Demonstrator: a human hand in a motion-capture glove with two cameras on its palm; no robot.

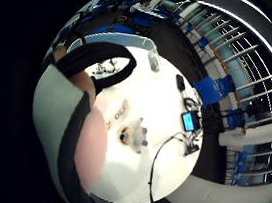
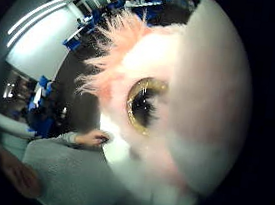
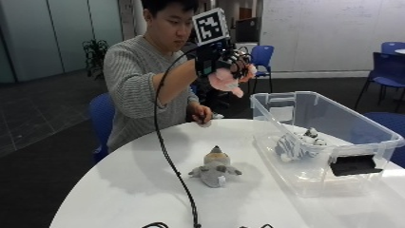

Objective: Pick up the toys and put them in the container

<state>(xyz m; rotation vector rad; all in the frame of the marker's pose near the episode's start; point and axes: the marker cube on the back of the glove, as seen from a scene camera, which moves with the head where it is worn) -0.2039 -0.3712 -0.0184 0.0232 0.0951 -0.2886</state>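
Right hand point(image 3: 223, 64), gloved, is being held high above the table point(image 3: 126, 190), fingers curled round a pink plush toy point(image 3: 226, 80). The toy is being carried clear of the tabletop, just short of the near wall of the clear container point(image 3: 354, 124), presumably so it can be passed over the rim and dropped in. In the thumb-side palm view the pink plush toy point(image 2: 176, 112) is filling most of the frame, its gold-rimmed eye and tufted fur pressed close to the palm; this fits a toy being gripped, not merely hovered over.

Inside the container a grey-and-white striped plush point(image 3: 297, 142) is already lying against the floor, near the middle. A dark label is being shown on the container's front wall.

On the table, a grey plush animal point(image 3: 215, 171) is lying on its belly, well apart from the container, not yet collected; it is likely the next item. It is also being seen from above in the little-finger-side view as the grey plush animal point(image 1: 135, 136) on the white tabletop.

The bare left hand point(image 3: 202, 115) is being rested on the far table edge, touching none of the toys. A black cable is trailing from the raised arm down across the table.
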